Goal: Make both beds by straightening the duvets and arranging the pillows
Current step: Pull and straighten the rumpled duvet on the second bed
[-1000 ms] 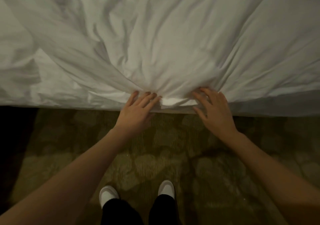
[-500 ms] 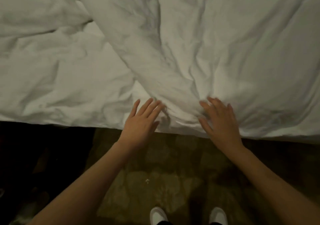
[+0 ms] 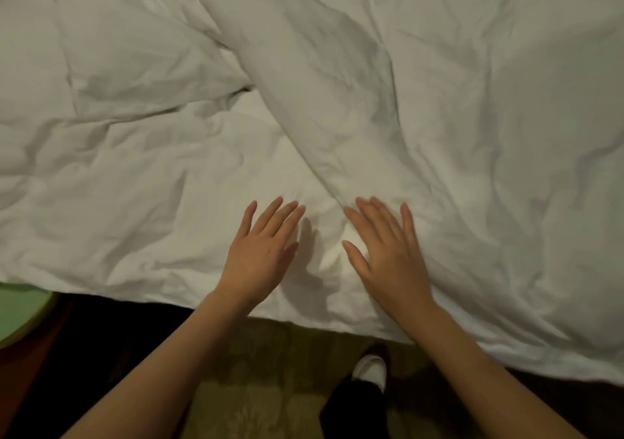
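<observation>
- The white duvet [image 3: 439, 107] is lying across the bed, filling nearly the whole view, with its near edge hanging just over the side of the mattress in front of the person.
- The left hand [image 3: 260, 253] is hovering over or lightly touching the duvet near that edge, fingers straight and slightly spread, holding nothing; the shadow it is casting beside it suggests it may be a little above the cloth, though I cannot tell for sure.
- The right hand [image 3: 388, 253] is lying flat on the duvet just right of the left one, fingers straight, pressing on the cloth and gripping nothing.
- A thick diagonal fold [image 3: 304, 84] is running from the far middle down toward the hands, and the left part is looking more crumpled than the right.
- The duvet is looking soft, puffy and light; it is probably going to slide easily and bunch under a push, so taking hold of the near edge or a corner and pulling is likely working better than pressing.
- The patterned carpet [image 3: 270, 388] is showing below the bed, with one white shoe [image 3: 369, 369] on it.
- A green, round-edged object [image 3: 20, 313] is sitting at the near left; what it is I cannot tell.
- The room is dim, and no pillows are showing.
</observation>
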Tool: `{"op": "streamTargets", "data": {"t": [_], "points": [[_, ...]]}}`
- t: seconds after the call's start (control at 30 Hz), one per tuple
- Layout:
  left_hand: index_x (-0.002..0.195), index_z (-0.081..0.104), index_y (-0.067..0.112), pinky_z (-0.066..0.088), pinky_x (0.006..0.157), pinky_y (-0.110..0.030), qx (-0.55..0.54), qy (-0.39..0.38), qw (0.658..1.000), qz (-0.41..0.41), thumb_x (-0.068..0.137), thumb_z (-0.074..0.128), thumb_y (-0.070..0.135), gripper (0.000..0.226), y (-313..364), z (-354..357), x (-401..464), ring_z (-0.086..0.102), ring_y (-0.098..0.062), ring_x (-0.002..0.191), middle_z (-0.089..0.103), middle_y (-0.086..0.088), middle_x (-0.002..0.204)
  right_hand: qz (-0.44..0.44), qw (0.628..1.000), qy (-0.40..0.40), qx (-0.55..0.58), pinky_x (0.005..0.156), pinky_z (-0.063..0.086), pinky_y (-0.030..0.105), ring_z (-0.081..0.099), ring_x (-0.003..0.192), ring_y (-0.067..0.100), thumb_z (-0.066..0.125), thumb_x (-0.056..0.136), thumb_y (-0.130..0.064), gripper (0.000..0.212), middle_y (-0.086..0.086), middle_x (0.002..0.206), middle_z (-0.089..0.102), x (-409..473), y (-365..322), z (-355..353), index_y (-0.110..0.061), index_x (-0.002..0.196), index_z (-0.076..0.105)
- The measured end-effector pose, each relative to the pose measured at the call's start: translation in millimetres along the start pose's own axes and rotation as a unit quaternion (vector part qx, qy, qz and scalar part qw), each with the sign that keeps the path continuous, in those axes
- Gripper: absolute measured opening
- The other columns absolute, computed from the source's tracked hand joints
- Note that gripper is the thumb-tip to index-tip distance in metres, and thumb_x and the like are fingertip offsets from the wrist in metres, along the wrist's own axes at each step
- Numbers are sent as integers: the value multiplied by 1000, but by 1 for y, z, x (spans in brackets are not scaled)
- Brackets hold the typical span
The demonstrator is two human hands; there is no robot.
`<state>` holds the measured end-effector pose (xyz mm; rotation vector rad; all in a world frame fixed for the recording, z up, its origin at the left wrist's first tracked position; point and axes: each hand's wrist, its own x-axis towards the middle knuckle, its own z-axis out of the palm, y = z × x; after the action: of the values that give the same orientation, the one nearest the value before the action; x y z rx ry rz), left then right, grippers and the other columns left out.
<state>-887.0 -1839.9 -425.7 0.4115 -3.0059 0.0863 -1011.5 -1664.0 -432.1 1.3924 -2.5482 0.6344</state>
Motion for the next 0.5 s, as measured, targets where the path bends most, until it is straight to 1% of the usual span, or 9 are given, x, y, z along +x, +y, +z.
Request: {"op": "streamTargets", "data": {"t": [0.1, 0.17, 0.23, 0.27, 0.37, 0.5], "points": [[137, 48, 11, 18, 111, -45, -12, -2, 1000, -10, 93, 35, 32, 51, -25, 5, 33, 44, -26, 132, 53, -6, 139, -14, 1000, 2, -17, 112, 20, 49, 47, 130, 24, 37, 95, -37, 47, 8, 137, 54, 41, -12, 16, -14, 133, 53], [138, 47, 11, 17, 112, -44, -17, -7, 1000, -14, 93, 34, 33, 52, -46, 7, 54, 44, -26, 133, 52, -5, 139, -16, 1000, -12, -19, 111, 21, 48, 49, 128, 24, 33, 97, -38, 48, 9, 136, 55, 66, -23, 28, -14, 132, 54], [140, 45, 12, 14, 114, -43, -15, -11, 1000, -20, 95, 33, 34, 52, -67, 6, 71, 41, -25, 135, 50, -5, 142, -14, 1000, -26, -9, 110, 21, 47, 50, 128, 25, 24, 100, -42, 51, 9, 136, 55, 88, -32, 38, -14, 134, 51], [141, 44, 13, 14, 115, -44, -17, -9, 1000, -21, 95, 32, 35, 52, -78, 5, 79, 40, -25, 136, 49, -4, 142, -12, 1000, -27, -5, 110, 21, 47, 49, 129, 25, 23, 100, -42, 50, 9, 137, 55, 99, -35, 43, -14, 135, 48], [142, 41, 14, 18, 116, -46, -33, 3, 999, -16, 95, 34, 36, 53, -102, 5, 105, 37, -24, 137, 47, -4, 144, 5, 1000, -4, -20, 114, 17, 44, 47, 131, 23, 37, 96, -36, 50, 10, 138, 53, 126, -36, 58, -9, 136, 48], [146, 35, 16, 18, 116, -48, -62, 24, 998, 15, 95, 37, 34, 54, -124, 14, 138, 32, -23, 140, 40, -2, 149, 36, 997, 34, -55, 116, 14, 46, 40, 135, 21, 37, 97, -36, 53, 10, 142, 49, 154, -28, 69, -5, 139, 42]]}}
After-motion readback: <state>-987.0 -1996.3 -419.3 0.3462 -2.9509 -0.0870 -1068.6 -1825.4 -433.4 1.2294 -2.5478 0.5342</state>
